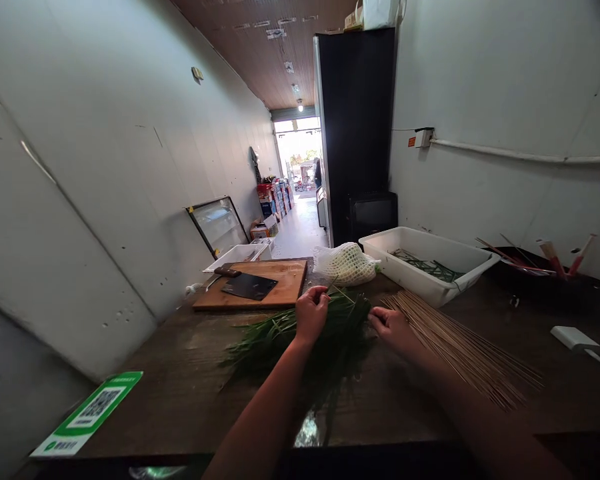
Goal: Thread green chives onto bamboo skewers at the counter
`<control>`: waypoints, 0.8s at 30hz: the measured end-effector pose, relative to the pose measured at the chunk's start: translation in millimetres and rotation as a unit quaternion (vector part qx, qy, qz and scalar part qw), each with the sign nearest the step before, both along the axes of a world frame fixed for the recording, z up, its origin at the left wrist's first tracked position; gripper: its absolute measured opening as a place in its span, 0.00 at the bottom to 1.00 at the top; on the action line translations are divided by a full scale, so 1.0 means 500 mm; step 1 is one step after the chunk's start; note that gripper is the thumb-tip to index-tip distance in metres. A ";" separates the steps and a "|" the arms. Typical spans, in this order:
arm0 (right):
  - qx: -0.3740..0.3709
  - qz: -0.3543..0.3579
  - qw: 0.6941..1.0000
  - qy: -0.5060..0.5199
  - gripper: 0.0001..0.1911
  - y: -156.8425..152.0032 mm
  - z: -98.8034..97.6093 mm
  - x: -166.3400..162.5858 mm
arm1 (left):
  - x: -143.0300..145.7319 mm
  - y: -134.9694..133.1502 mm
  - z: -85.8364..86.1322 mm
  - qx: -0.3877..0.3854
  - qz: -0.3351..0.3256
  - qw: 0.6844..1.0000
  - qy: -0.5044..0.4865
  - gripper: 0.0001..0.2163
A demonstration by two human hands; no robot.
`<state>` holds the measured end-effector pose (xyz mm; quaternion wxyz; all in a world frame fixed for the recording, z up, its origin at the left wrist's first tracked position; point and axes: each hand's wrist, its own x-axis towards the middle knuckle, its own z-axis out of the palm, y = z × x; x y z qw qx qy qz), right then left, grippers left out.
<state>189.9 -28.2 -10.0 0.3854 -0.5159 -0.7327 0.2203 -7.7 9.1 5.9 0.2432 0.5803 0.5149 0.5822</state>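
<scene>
A pile of long green chive leaves (275,337) lies across the dark table (180,393) in front of me. My left hand (311,312) rests on top of the pile, fingers curled in a pinch around a thin skewer and some leaves. My right hand (391,327) sits at the pile's right end, fingers bent against the leaf tips, right beside a fanned heap of bamboo skewers (460,347). What the right fingers hold is hidden.
A wooden cutting board (280,293) with a dark cleaver (247,285) lies behind the pile. A white mesh bag (345,265), a white tub (425,277) holding greens, a dark bowl (545,277), a white box (573,337) and a green QR sign (90,413) surround the spot.
</scene>
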 end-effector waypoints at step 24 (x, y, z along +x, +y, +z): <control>0.005 -0.002 1.000 -0.006 0.15 -0.006 0.005 -0.005 | 0.000 -0.004 0.011 0.037 -0.011 0.999 0.001 0.10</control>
